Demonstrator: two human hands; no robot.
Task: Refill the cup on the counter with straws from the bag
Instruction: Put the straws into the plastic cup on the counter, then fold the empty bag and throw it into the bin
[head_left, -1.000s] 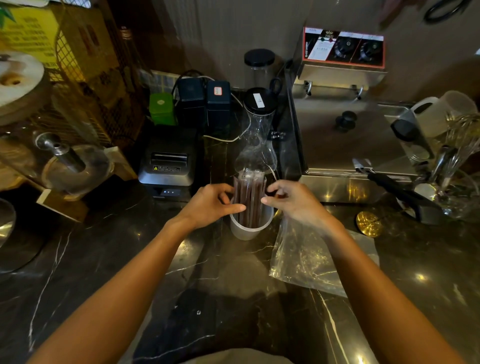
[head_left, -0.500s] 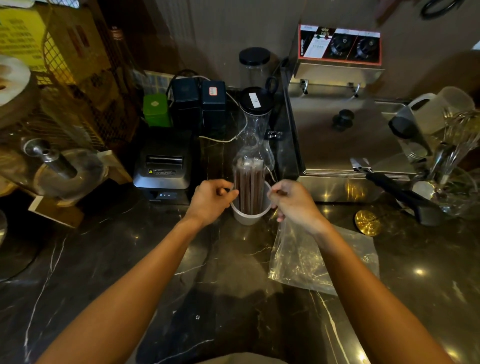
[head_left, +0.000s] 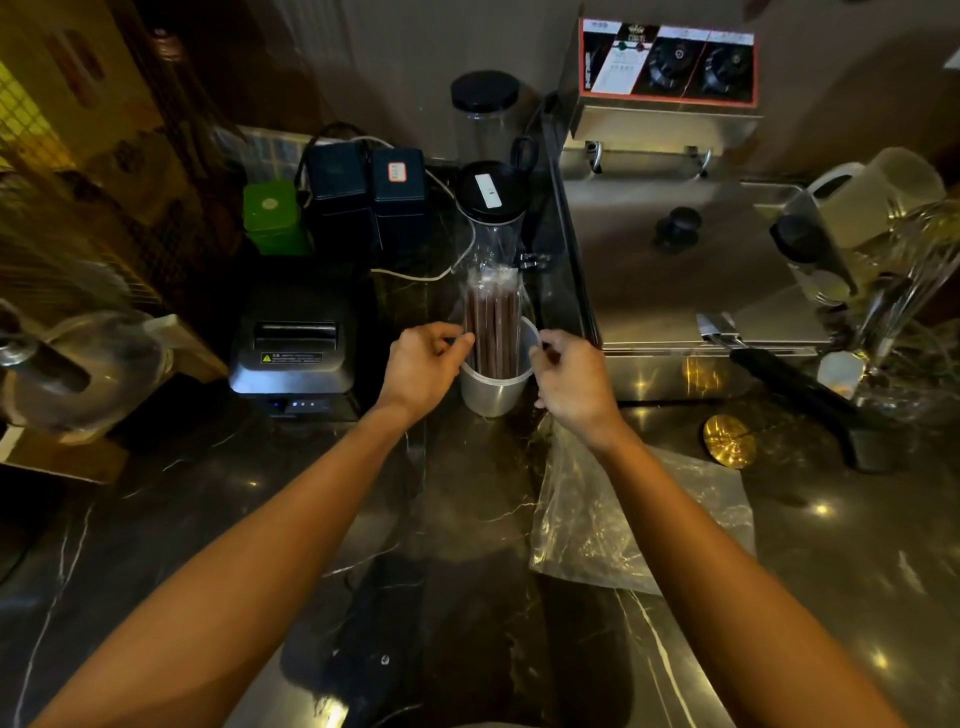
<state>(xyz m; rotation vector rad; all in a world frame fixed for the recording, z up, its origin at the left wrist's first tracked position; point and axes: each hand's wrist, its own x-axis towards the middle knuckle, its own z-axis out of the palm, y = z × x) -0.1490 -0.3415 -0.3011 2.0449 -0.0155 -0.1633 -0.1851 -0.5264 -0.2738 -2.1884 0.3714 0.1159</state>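
A white plastic cup (head_left: 491, 396) stands on the dark marble counter, holding a bundle of dark brown wrapped straws (head_left: 492, 322) that stick up well above its rim. My left hand (head_left: 423, 364) pinches the cup's left rim, thumb tip against the straws. My right hand (head_left: 571, 382) has its curled fingers on the right rim. The clear plastic bag (head_left: 613, 519) lies flat and crumpled on the counter under my right forearm; I see no straws in it.
A black receipt printer (head_left: 291, 353) sits left of the cup. Behind the cup stands a black-lidded jar (head_left: 491, 200). A steel fryer (head_left: 685, 270) is on the right, with its black handle (head_left: 800, 395) and a gold disc (head_left: 728, 440) near it.
Both hands dropped from the straw bundle to the cup's rim. The cup with the straws has slid away from me toward the back of the counter.
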